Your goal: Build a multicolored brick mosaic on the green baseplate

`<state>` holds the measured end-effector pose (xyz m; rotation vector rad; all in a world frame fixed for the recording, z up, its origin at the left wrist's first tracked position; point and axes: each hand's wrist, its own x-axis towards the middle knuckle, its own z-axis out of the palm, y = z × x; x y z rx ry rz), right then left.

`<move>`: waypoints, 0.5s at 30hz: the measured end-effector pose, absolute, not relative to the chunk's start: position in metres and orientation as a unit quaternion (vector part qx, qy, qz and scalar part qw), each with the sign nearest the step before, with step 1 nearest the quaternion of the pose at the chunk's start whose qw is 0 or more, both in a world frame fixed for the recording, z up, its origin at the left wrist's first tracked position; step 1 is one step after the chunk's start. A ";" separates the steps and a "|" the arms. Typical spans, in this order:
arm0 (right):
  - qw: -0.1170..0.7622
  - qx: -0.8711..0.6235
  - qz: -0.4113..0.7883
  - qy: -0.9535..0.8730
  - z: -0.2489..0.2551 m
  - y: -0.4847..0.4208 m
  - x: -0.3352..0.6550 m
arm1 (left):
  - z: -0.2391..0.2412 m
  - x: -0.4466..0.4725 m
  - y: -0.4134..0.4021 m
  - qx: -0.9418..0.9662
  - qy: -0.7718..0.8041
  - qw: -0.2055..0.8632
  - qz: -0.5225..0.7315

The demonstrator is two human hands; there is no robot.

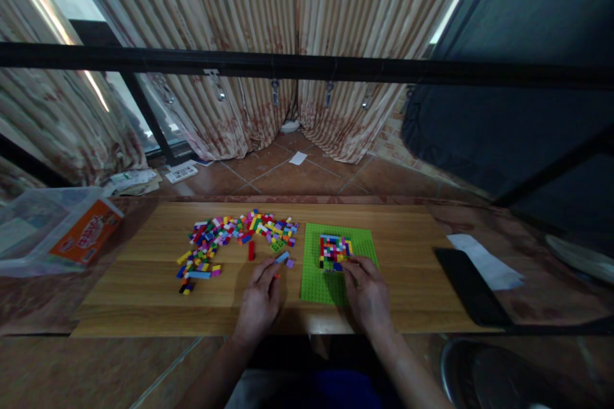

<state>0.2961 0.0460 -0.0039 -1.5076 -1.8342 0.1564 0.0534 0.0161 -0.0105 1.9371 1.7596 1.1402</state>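
Note:
A green studded baseplate (314, 284) lies on the wooden table and carries a low, multicoloured block of toy bricks (333, 249). My right hand (368, 291) is over the plate, its fingers pinched together at the block's front right corner; what is between them is hidden. Left of the plate, my left hand (259, 300) has its fingers curled closed just above the table. A light blue brick (283, 257) shows right at its fingertips, and a tiny orange brick (277, 277) by the thumb; whether either is held is unclear. A purple brick (290, 263) lies close by.
Loose bricks (230, 228) of many colours spread over the table's left half, with a red brick (251, 250) apart from them. A clear plastic bin (43, 262) stands at far left. A dark flat panel (472, 287) and white paper (484, 261) lie right. A black bar (297, 66) crosses beyond.

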 end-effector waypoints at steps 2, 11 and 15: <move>0.372 -0.584 0.057 -0.720 -0.005 0.045 0.296 | -0.010 0.053 0.016 0.668 0.612 0.145 0.397; 0.389 -0.568 0.045 -0.724 -0.010 0.045 0.299 | -0.008 0.052 0.016 0.659 0.593 0.154 0.436; 0.406 -0.569 0.031 -0.715 -0.002 0.039 0.291 | -0.007 0.051 0.016 0.640 0.588 0.170 0.463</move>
